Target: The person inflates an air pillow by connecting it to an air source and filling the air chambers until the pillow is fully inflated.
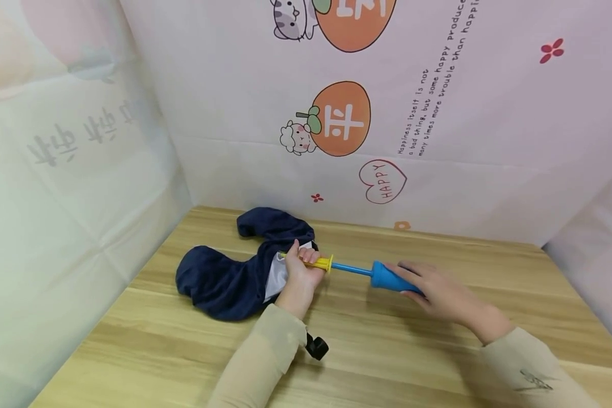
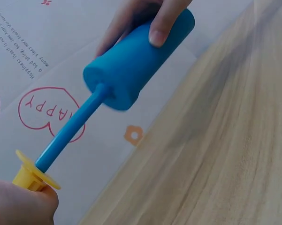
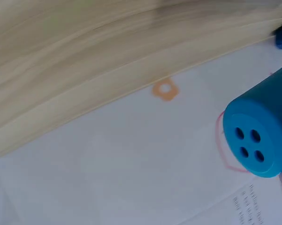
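Here's the blue-and-yellow pump [image 1: 354, 270], stretched between 2 hands over the tabletop [image 1: 387, 357]: smooth blue cylinder [image 1: 387, 277], slim glossy rod [image 2: 72, 127], round yellow collar [image 1: 330, 263]. The left hand [image 1: 305, 273] has its fingers curled round the yellow end; the right hand [image 1: 441, 290] clamps the cylinder between thumb and fingers! 4 holes [image 3: 249, 144] dot that cylinder's flat end. Beside the left hand lies wrinkled navy cloth [image 1: 221, 286], bent into a U, flashing a white patch [image 1: 275, 279]. Wood grain runs broad to the near side and right; the far edge meets a printed wall sheet [image 1: 234, 96], close behind the cloth. A yellow sliver peeks past the left thumb; whether it enters the cloth, can't tell. The right wrist view crops the cylinder, and barely catches the right hand.
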Tool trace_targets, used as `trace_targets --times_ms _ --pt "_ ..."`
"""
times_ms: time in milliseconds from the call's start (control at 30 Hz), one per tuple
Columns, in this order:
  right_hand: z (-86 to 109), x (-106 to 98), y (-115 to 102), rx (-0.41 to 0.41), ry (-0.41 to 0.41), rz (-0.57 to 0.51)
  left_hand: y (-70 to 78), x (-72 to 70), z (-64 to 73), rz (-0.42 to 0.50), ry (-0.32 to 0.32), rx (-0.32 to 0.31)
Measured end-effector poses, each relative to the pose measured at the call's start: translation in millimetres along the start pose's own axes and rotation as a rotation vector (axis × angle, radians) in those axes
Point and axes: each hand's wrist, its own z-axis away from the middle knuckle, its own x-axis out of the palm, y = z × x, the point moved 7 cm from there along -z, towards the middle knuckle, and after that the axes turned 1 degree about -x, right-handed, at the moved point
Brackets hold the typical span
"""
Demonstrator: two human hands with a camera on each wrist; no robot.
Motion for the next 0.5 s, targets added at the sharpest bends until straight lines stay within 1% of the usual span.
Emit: trace_targets --times_ms 100,167,267,367,500 --pt "12.9 -7 5 -0.017 0.021 0.006 0.8 -2.5 -0.8 0.001 -0.018 -0.005" --pt "19.8 -9 8 -0.014 0.030 0.014 1.5 -3.6 -1.7 0.006 -0.028 -0.001" --pt "23.7 -11 10 -0.007 0.046 0.035 1.0 -3.3 -2.1 0.000 -0.052 0.008" --pt "18.4 -6 6 -0.011 0.050 0.057 -1.1 -2.7 -1.7 -0.019 -0.067 0.022" --pt "1.0 7 -6 0.023 0.005 0.061 -3.0 -0.9 0.2 -0.027 -0.069 0.052"
